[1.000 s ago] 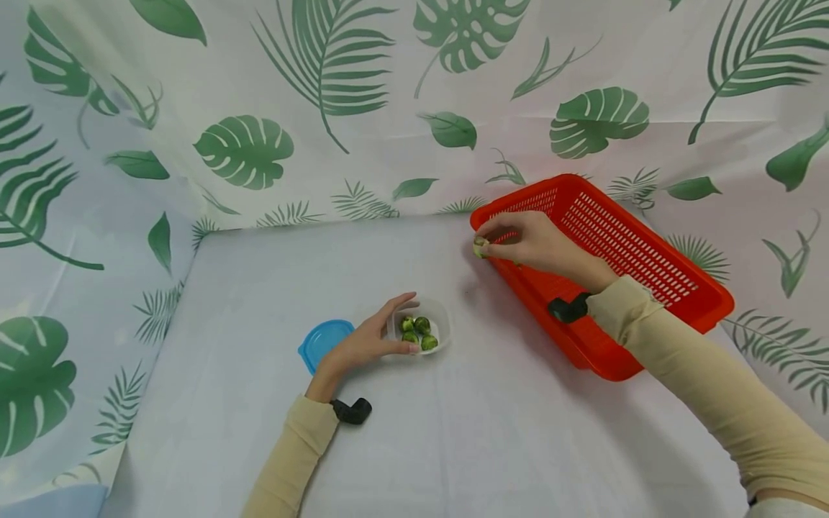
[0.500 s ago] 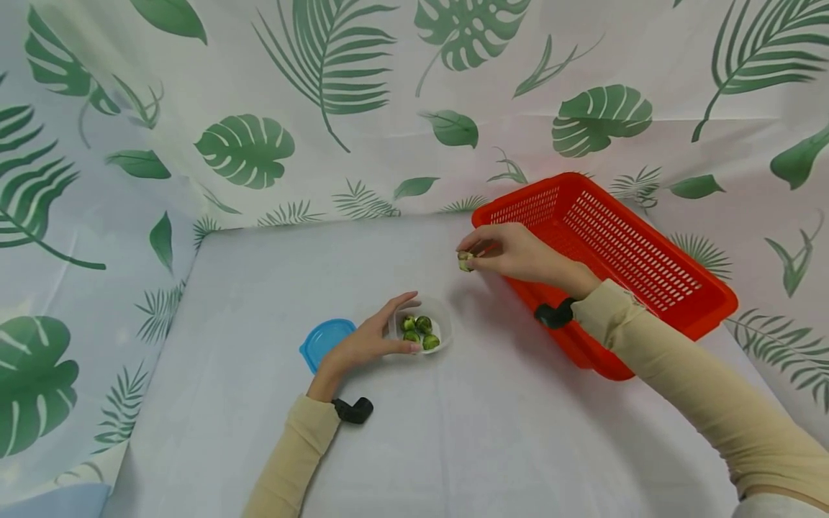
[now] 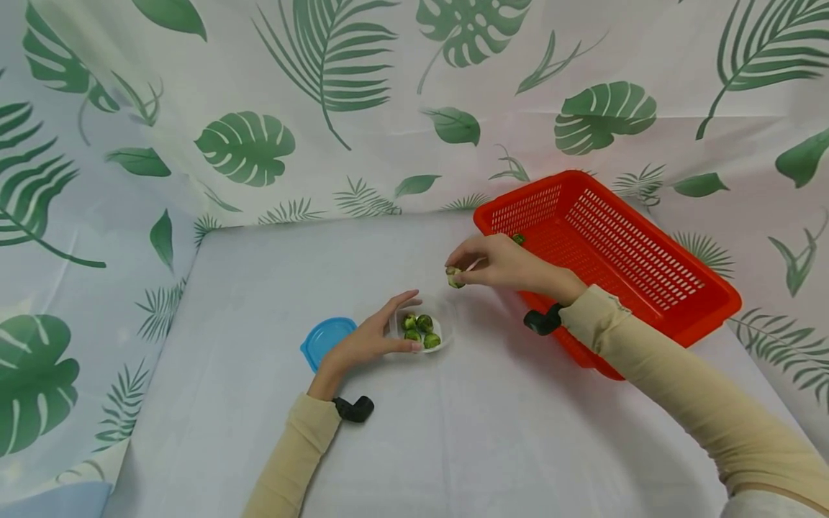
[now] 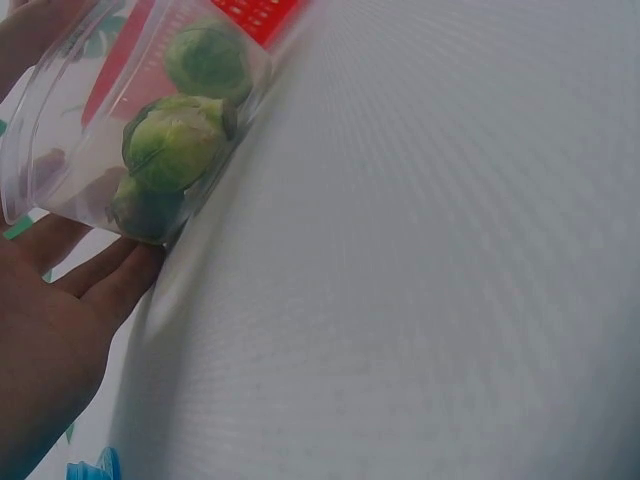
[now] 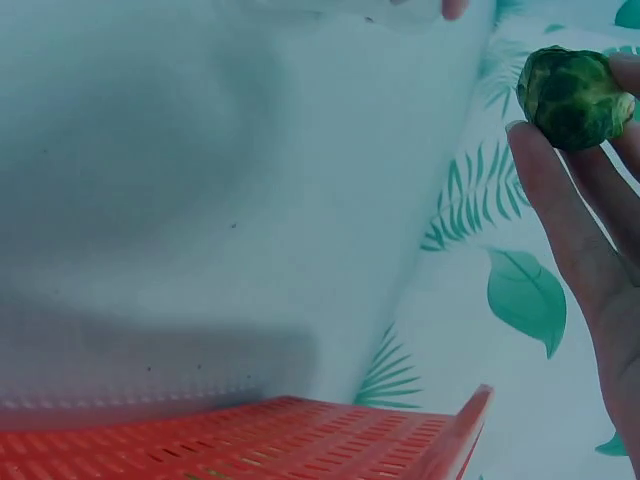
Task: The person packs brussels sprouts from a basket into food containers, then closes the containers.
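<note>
One Brussels sprout point(image 3: 455, 277), round with layered green leaves and a paler cut end, is held above the table, pinched between thumb and fingertips of the right hand point(image 3: 495, 265). It is near the clear container point(image 3: 447, 311) but apart from it. The container, smooth, thin-walled and translucent, holds four further sprouts point(image 3: 424, 323). The left hand point(image 3: 365, 342) grips it, thumb at the near side and fingers at the far side; the two hands are apart. Just beside the container lies a blue lid point(image 3: 324, 342), glossy and rounded with a small tab, partly covered by the left hand. The red basket point(image 3: 709, 290), rigid, rectangular and slotted along its walls, sits at an angle; the right forearm crosses over it, hiding part of the near rim. One sprout point(image 3: 518, 239) shows inside, partly hidden behind the hand. Each wrist carries a black device point(image 3: 542, 321) beside a beige sleeve point(image 3: 680, 388). A pale cloth point(image 3: 388, 460) covers the table; behind hangs a creased, leaf-printed sheet point(image 3: 363, 162).
</note>
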`<state>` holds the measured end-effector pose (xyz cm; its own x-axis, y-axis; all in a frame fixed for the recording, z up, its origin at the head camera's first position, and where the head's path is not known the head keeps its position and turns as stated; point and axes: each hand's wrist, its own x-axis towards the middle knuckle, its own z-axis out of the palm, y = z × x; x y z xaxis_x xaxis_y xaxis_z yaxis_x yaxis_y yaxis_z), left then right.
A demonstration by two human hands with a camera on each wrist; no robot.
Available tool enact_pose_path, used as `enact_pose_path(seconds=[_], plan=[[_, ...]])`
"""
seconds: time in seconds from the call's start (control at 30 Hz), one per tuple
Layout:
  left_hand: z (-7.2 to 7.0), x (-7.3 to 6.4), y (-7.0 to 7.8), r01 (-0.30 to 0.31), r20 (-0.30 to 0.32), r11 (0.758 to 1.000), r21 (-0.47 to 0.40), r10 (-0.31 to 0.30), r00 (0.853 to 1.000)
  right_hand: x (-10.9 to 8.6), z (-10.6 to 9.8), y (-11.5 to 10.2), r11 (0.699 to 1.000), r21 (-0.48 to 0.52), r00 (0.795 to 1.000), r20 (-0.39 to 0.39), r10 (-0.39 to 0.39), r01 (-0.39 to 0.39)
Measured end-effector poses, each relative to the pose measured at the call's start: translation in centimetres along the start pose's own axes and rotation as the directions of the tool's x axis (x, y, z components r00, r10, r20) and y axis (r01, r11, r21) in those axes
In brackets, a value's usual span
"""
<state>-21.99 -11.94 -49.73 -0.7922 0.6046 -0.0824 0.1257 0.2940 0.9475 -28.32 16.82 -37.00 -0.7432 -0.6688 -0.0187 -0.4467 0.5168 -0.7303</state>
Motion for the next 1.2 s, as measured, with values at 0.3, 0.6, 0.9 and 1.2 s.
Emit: enact_pose_path(seconds=[0.3,0.6,0.9,1.2], plan=[[0.0,0.0,0.2,0.015,0.008,1.0,0.001,-0.015,1.0,0.4,0.8,-0.1,0.999,-0.033,1.0,0.025,-0.005,0.006],[0.0,0.0,0.2,0.022,0.01,1.0,0.0,-0.022,1.0,0.5,1.4,-0.2,0.999,-0.04,0.999,0.052,0.001,0.001],[0.0,-0.1,0.2,0.016,0.006,1.0,-0.006,-0.016,1.0,0.6,1.6,-0.1,1.0,-0.021,0.996,0.093,-0.009,0.011],[0.0,-0.1,0.2,0.033,0.006,0.999,-0.006,-0.033,0.999,1.1,2.0,0.1,0.999,-0.035,0.987,0.16,-0.014,0.02]])
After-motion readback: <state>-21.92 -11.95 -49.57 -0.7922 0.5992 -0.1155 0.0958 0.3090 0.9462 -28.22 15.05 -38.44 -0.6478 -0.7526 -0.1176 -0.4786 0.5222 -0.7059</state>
